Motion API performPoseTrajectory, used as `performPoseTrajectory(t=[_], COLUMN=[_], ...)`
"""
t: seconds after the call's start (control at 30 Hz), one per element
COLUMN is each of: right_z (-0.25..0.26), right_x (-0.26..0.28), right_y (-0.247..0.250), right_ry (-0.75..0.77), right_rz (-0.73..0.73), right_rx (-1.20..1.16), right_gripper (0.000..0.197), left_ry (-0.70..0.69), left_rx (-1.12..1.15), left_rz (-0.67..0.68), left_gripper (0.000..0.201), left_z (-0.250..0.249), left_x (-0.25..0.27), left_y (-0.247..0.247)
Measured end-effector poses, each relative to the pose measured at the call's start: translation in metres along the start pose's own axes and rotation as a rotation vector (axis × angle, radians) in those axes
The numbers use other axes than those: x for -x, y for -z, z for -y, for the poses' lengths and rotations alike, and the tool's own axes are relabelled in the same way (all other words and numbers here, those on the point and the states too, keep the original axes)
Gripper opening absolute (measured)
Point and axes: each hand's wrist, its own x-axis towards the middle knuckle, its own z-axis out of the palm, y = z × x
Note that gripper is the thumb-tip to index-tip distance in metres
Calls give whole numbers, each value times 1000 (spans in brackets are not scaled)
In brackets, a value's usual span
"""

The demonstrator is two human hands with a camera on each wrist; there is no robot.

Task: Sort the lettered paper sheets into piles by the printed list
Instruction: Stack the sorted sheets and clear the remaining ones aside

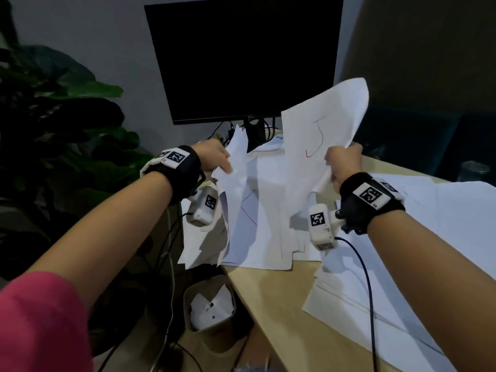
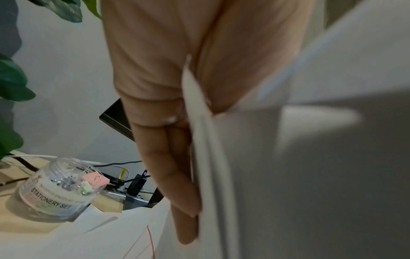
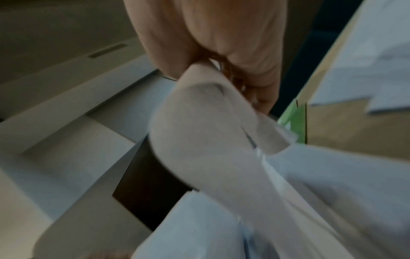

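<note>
Fingers [image 1: 338, 160] of your right hand pinch the limp, light J sheet [image 1: 322, 130] at its 5 o'clock edge, left hand [image 1: 214, 154] gripping a floppy sheaf [image 1: 236, 167]; support both, they crease easily.

two hands [image 1: 214, 154], one monitor [image 1: 244, 57], one bin [image 1: 210, 304], one stationery jar [image 2: 57, 189].

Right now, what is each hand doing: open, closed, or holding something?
Left hand: grips a bunch of white sheets by their edge.
Right hand: grips the raised sheet marked J at its lower edge.
</note>
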Motion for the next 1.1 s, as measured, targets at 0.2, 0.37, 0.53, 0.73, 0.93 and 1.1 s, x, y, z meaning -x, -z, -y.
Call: performPoseTrajectory(t=[0.2, 0.37, 0.53, 0.73, 0.93, 1.1], right_z=[-47, -62, -73, -70, -61, -70], right_x=[25, 43, 45, 32, 42, 33], right_y=[-30, -41, -43, -25, -2, 0], right_ry=[-315, -490, -475, -267, -214, -152], right_rz=[103, 208, 227, 76, 292, 176], right_rx=[-120, 71, 156, 391, 946, 943], right_gripper=[33, 32, 79, 39, 16, 31], left_ry=[16, -11, -12, -10, -34, -49], left_rx=[-22, 3, -39, -85, -155, -259], left_rz=[29, 62, 90, 148, 138, 119], left_gripper=[30, 17, 18, 7, 33, 27], left_z=[0, -9, -15, -23, -40, -54], left_x=[-2, -2, -5, -11, -10, -10], left_y=[-1, -12, -23, -44, -57, -80])
